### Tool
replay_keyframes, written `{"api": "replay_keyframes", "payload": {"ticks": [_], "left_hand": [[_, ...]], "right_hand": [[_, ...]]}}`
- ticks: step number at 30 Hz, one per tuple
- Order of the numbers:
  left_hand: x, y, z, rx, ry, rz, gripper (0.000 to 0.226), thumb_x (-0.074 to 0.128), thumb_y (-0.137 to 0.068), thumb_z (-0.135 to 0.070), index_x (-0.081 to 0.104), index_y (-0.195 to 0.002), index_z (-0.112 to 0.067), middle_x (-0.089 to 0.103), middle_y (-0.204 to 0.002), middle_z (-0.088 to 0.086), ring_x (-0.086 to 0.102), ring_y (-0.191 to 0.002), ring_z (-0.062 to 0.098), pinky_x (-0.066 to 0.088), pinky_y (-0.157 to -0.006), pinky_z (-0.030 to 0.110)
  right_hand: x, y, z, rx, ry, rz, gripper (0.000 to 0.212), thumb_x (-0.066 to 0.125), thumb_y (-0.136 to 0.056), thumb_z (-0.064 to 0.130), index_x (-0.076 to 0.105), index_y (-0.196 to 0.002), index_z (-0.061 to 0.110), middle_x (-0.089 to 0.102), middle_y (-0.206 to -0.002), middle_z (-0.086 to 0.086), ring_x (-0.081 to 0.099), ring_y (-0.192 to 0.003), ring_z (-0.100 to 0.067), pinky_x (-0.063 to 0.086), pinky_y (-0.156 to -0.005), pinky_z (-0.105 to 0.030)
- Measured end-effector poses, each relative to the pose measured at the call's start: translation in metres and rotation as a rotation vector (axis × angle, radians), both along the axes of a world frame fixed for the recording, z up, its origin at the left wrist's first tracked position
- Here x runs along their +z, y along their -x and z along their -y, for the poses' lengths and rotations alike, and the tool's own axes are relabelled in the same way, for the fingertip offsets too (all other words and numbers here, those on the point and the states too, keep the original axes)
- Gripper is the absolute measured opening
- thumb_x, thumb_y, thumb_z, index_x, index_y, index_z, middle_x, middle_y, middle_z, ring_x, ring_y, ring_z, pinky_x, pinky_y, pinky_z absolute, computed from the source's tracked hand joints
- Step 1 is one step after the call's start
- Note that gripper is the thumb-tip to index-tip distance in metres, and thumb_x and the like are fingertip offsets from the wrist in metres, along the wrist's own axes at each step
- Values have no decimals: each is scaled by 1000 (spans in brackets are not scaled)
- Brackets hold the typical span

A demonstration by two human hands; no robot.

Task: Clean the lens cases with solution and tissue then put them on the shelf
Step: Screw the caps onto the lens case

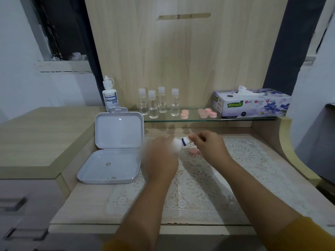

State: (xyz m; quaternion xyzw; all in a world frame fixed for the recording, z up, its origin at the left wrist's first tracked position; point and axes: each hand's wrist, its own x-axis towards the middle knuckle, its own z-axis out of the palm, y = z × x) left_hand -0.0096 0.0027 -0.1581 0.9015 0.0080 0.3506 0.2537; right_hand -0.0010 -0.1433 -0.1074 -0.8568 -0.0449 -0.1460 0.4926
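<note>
a small white bottle with a blue band [184, 142] is held between the two hands above the lace mat [241, 156]; it looks like a solution bottle, though blur hides the detail; the right hand [208, 145] pinches its far end, the grip narrow at the fingertips; the left hand [159, 156] is smeared by motion, with something white at its fingers, perhaps tissue or the bottle's body; i cannot tell how its grip stands; just beneath, a pink lens case piece [194, 151] lies on the mat; more pink lens cases [207, 113] already sit on the glass shelf [163, 119], beside four small clear bottles [157, 104] and the mysoft tissue box [252, 104]; a larger dream eye solution bottle [110, 96] stands at the shelf's left end; an open white hinged box [114, 151] rests on the tabletop [81, 200] to the left; i'd judge the cleaning step is in hand, solution being readied for the piece on the mat; next it wants a careful drop, a wipe with tissue, then a lift to the shelf beside the others
</note>
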Motion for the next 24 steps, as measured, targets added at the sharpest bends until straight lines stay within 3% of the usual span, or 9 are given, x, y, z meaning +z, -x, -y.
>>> {"api": "replay_keyframes", "payload": {"ticks": [2,5,8,12,15,18,24], "left_hand": [[0,0,0,-7,-14,0,53,74,-73,-23,59,-123,-33,60,-114,-10,46,-108,21,30,-89,34],[-1,0,-1,-11,-16,2,54,75,-72,-24,59,-123,-33,60,-114,-10,46,-107,22,30,-88,34],[-1,-1,-1,-12,-21,13,54,77,-71,-24,59,-122,-32,61,-112,-9,47,-105,22,31,-87,34],[-1,0,-1,-26,-23,19,55,77,-70,-25,59,-122,-33,61,-112,-9,47,-105,21,30,-87,34],[0,1,-1,-52,-8,20,57,79,-69,-25,59,-123,-31,61,-113,-8,48,-106,22,31,-88,35],[0,2,1,-83,9,43,60,82,-65,-23,62,-121,-29,63,-111,-7,50,-104,24,32,-86,36],[1,3,1,-113,23,77,62,83,-63,-22,63,-120,-29,63,-110,-8,52,-103,23,29,-84,34]], "right_hand": [[-1,1,0,-49,182,40,31,53,-96,33,66,-94,5,63,-74,-8,59,-59,-11,50,-54,-17],[0,5,0,-36,160,65,25,44,-101,23,62,-114,11,59,-84,0,53,-60,-2,38,-46,-6],[-3,4,1,51,172,83,38,47,-97,6,52,-132,21,58,-107,-2,52,-73,-3,38,-53,-8],[-3,3,2,65,227,90,33,44,-97,3,56,-126,14,52,-107,-1,46,-75,-2,38,-55,-1],[-3,5,1,68,351,108,25,39,-101,17,57,-118,14,55,-106,-1,49,-86,-11,37,-63,-13],[-5,6,0,5,403,93,29,35,-102,27,56,-97,9,54,-90,-5,49,-81,-19,37,-69,-34],[-5,5,-2,-19,351,103,35,36,-100,29,51,-78,6,48,-72,-6,43,-66,-19,31,-59,-34]]}}
